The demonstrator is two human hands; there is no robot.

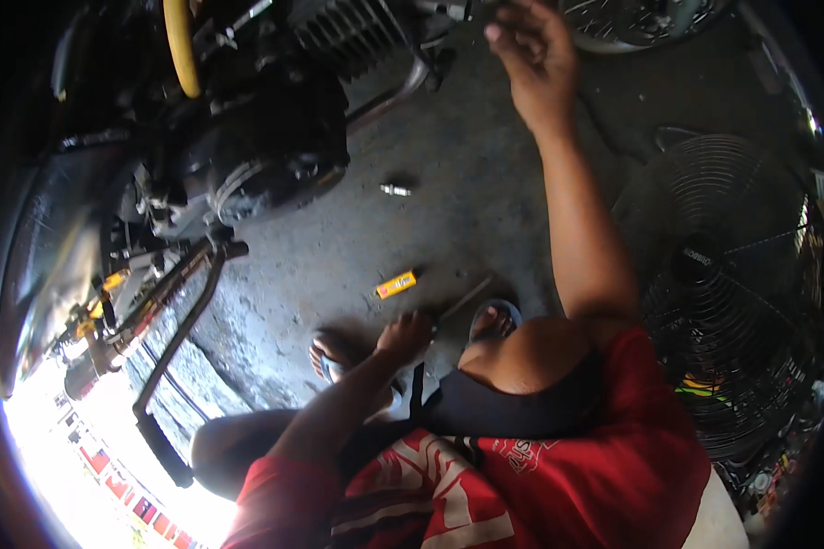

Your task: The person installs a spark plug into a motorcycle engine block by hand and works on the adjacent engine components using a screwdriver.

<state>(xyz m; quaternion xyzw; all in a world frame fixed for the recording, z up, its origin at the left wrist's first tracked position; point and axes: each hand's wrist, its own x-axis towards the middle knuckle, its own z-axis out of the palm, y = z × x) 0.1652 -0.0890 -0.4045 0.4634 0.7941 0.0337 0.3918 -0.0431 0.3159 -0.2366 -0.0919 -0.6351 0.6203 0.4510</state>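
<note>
My left hand (407,337) hangs low between my knees, its fingers closed. A thin straight rod (467,297) runs out from beside its fingertips toward my right foot; its grip end is hidden. My right arm stretches far forward, with my right hand (538,64) raised near the motorcycle's finned engine (352,37) and a wheel. The fingers of that hand are loosely curled, the thumb stands apart, and I see nothing in them. On the floor between me and the motorcycle lies a spark plug (395,189). Nearer my feet is a small yellow box (395,285).
The motorcycle's dark engine cover (279,165) and a foot lever (183,320) stand to the left. A spoked wheel (645,23) is at the far right. Close by my right side stands a large black fan (705,274). Bright light comes in at the lower left.
</note>
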